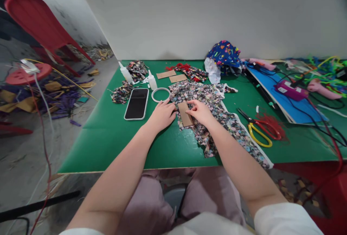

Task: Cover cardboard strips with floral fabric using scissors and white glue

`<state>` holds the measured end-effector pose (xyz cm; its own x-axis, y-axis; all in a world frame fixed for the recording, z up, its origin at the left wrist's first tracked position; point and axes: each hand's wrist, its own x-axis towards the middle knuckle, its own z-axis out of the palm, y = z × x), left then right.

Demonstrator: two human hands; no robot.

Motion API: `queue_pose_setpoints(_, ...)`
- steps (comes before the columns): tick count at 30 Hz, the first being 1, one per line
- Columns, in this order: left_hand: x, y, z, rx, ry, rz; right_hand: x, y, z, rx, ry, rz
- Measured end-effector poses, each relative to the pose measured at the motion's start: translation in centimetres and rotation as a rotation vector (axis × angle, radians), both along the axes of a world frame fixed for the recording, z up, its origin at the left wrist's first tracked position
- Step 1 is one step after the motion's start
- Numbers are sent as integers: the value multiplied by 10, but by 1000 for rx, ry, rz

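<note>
A brown cardboard rectangle [185, 114] lies on a strip of dark floral fabric [217, 119] spread over the green table [114, 137]. My right hand [200, 112] pinches the card's upper right edge with curled fingers. My left hand [162, 115] rests just left of the card, fingers bent down onto the fabric's edge. A white ring [160, 94] and a black phone [137, 103] lie to the left of my left hand.
Yellow-and-red scissors [258, 129] lie right of the fabric. Two white glue bottles [126, 73], fabric scraps [122, 92] and two more card pieces [171, 76] sit at the back. A blue board [287, 97] with glue guns and cables fills the right. Red chair [38, 21] at left.
</note>
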<state>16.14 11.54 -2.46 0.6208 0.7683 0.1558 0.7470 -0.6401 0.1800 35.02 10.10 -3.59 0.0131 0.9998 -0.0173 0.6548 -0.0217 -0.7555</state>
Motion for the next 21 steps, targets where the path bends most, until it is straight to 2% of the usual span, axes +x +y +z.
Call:
queue_pose_setpoints(4, 1, -1, -1, 3, -28, 31, 1, 0, -1, -14, 11, 9)
queue_pose_setpoints(9, 1, -2, -3, -2, -4, 6, 2, 1, -1, -19, 63, 5)
queue_pose_setpoints(21, -6, -1, -6, -17, 55, -48, 0, -2, 2, -8, -83, 38)
